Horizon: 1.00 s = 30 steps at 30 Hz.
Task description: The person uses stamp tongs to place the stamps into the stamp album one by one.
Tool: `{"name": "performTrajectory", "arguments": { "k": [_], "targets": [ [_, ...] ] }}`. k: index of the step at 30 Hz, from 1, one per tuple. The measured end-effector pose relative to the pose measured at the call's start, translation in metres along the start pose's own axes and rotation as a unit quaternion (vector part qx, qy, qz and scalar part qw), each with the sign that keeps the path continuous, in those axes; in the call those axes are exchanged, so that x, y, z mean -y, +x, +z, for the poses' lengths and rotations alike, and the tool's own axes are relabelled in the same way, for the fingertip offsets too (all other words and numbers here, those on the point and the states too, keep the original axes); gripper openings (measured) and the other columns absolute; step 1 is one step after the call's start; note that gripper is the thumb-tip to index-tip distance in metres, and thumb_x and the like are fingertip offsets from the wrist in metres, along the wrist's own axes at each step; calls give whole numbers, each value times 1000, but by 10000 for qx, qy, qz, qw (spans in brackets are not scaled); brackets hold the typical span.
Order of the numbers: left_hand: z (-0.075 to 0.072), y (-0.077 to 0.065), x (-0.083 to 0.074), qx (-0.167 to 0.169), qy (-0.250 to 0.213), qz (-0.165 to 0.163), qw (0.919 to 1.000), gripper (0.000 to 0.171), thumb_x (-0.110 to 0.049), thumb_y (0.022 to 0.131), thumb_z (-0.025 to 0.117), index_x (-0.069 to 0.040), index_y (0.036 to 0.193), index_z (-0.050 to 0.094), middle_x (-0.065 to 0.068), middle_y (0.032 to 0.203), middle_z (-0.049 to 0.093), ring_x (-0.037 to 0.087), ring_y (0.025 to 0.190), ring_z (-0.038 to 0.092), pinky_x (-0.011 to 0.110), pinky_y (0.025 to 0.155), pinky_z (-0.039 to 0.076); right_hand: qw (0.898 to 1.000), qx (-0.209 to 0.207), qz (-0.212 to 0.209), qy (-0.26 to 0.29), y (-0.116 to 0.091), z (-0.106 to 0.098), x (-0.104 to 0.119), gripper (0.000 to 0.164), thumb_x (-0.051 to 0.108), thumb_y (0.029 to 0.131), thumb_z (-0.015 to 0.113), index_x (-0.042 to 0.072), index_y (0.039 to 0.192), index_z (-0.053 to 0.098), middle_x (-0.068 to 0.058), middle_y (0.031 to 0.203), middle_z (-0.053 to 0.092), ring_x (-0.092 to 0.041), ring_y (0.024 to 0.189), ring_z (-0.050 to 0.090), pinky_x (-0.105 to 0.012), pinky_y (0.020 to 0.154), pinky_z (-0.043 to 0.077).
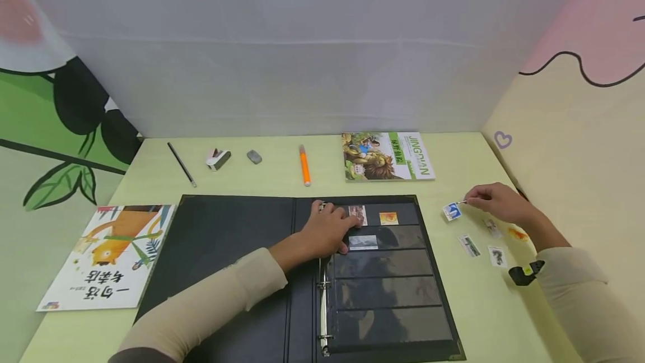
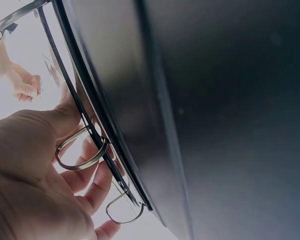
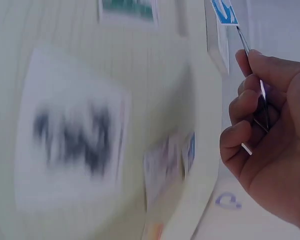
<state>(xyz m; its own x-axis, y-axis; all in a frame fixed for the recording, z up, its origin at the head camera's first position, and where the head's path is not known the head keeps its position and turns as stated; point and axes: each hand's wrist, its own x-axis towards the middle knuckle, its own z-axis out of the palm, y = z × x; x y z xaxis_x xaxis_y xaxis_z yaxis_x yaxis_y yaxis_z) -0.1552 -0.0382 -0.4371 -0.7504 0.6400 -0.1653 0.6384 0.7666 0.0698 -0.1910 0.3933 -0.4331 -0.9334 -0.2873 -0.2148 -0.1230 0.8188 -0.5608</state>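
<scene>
Pinched in my right hand (image 1: 496,203) is a pair of tweezers (image 3: 263,95), whose tips hold a blue-and-white stamp (image 1: 452,211) at the table's right side. My left hand (image 1: 325,231) rests over the ring spine and upper left of the pocket page in an open black stamp album (image 1: 242,240). Its fingertips touch the page beside a reddish stamp (image 1: 359,214). An orange stamp (image 1: 388,218) sits farther right in the top row, and a pale grey stamp (image 1: 363,242) is in the second row. Metal rings (image 2: 82,162) show beneath the left palm.
Loose stamps lie right of the album, among them a green one (image 1: 469,246) and a grey one (image 1: 497,256). A picture book (image 1: 108,256) lies left. Along the back are a pencil (image 1: 181,164), a sharpener-like object (image 1: 218,159), an eraser (image 1: 254,156), an orange marker (image 1: 304,166) and another book (image 1: 388,156).
</scene>
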Motion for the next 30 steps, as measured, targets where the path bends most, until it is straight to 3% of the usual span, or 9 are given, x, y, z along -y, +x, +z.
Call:
{"name": "performTrajectory", "arguments": {
  "k": [7,16,23,30],
  "targets": [
    [2,1,-1,-39,37,-19,10000,59,-49,82,68,-35,136,49,2,118,59,27,111,49,59,104,27,9993,7,-373,64,26,21,45,23,29,97,55,11,102,69,-7,94,67,-13,77,51,-27,68,42],
    [5,1,-1,-92,56,-6,9999,59,-50,82,67,-36,137,48,2,118,59,26,109,49,58,104,27,9967,100,-800,-79,55,50,96,13,20,94,59,14,94,71,-5,81,66,-13,64,44,-27,58,36],
    [6,2,-1,-99,-14,48,9999,59,-51,82,66,-36,136,49,2,120,59,27,111,49,59,104,27,9918,326,-1196,-306,60,72,109,10,19,91,63,16,90,73,2,76,68,-9,60,47,-25,59,38],
    [5,2,0,-74,13,21,10000,58,-51,83,65,-36,137,48,2,119,59,27,111,49,59,104,27,9800,871,-1604,-791,52,70,108,10,18,92,62,18,87,71,9,81,68,-3,73,57,-26,69,47]
  ]
}}
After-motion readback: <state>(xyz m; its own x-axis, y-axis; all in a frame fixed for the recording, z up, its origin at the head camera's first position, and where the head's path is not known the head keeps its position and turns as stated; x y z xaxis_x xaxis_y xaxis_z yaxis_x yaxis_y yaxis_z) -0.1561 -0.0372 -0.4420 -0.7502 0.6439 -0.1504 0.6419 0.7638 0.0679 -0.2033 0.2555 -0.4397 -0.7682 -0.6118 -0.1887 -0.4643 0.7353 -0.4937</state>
